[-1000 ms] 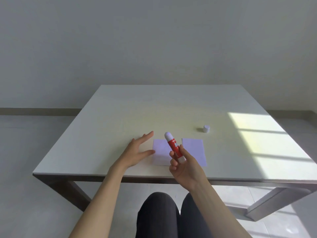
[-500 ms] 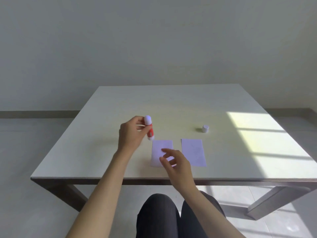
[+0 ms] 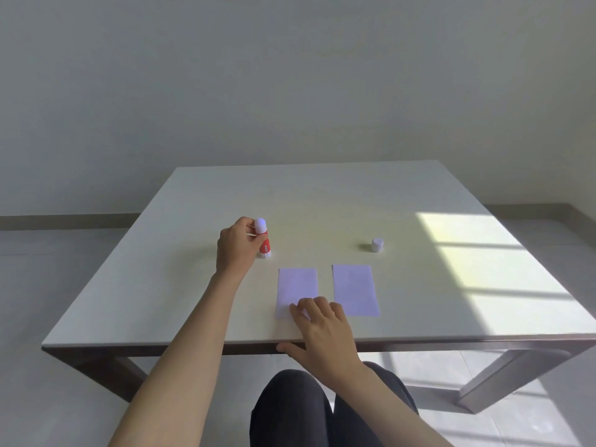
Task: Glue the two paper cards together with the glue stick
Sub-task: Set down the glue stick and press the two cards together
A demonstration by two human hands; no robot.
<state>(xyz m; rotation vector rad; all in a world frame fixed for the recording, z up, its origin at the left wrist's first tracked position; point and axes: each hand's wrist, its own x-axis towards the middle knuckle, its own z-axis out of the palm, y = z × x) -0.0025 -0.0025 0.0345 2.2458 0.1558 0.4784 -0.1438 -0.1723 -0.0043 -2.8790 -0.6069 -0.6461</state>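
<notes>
Two pale lilac paper cards lie side by side near the table's front edge: the left card and the right card. My left hand holds the red glue stick upright, its base on the table behind and left of the left card; the white glue tip points up. My right hand rests flat at the table's front edge, fingertips on the near end of the left card and thumb under the edge. The white cap stands alone behind the right card.
The white table has a dark frame and legs. A bright patch of sunlight covers its right side. My dark-trousered knees sit below the front edge.
The glue stick passed from my right hand to my left, which carried it left and set its base on the table. My right hand dropped onto the near end of the left card.
</notes>
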